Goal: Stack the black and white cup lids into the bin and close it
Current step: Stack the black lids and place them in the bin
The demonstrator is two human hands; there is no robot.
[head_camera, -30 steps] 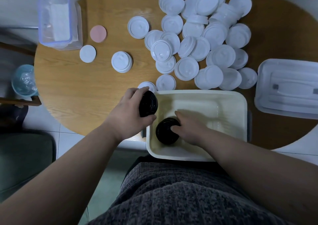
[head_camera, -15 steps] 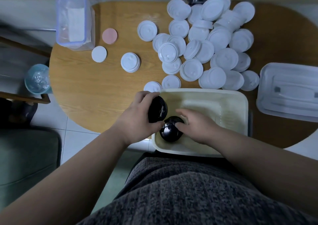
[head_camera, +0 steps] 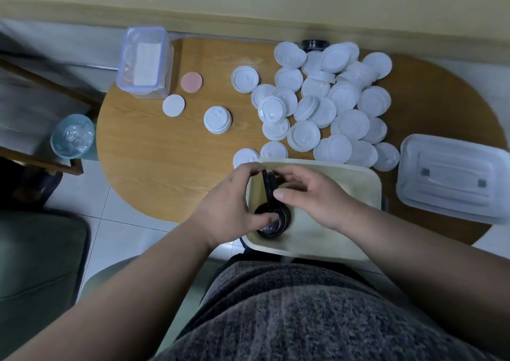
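The room has a pale yellow wall at the back and light floor tiles, and against that wall stands the oval wooden counter (head_camera: 165, 167) I am working at. At its near edge, right in front of me, sits the cream rectangular plastic bin (head_camera: 358, 184), open at the top.

Both my hands are over the bin's left end. My left hand (head_camera: 226, 208) is curled, its fingers hooked over the top of a few black round plastic cup lids (head_camera: 268, 186) that stand on edge, and its thumb reaches down over the stack of black lids (head_camera: 276, 224) lying flat in the bin's near left corner. My right hand (head_camera: 311, 195) pinches the same upright lids from the other side, forefinger bent over their top and thumb pressed to their face.

Beyond the bin, the heap of white round plastic cup lids (head_camera: 331, 106) spreads across the far middle of the counter, some overlapping, a couple touching the bin's far rim. One more black lid (head_camera: 313, 45) peeks out at the back of the heap. A small neat stack of white lids (head_camera: 217, 119) stands apart to the left.

The bin's translucent white rectangular cover (head_camera: 455, 178) lies on the counter's right end, just beside the bin. At the far left corner are a clear plastic box with a bluish rim (head_camera: 143, 62), a flat pink disc (head_camera: 191, 82) and a flat white disc (head_camera: 173, 106). Off the counter to the left sits a teal round tub (head_camera: 72, 136) with crumpled clear plastic inside
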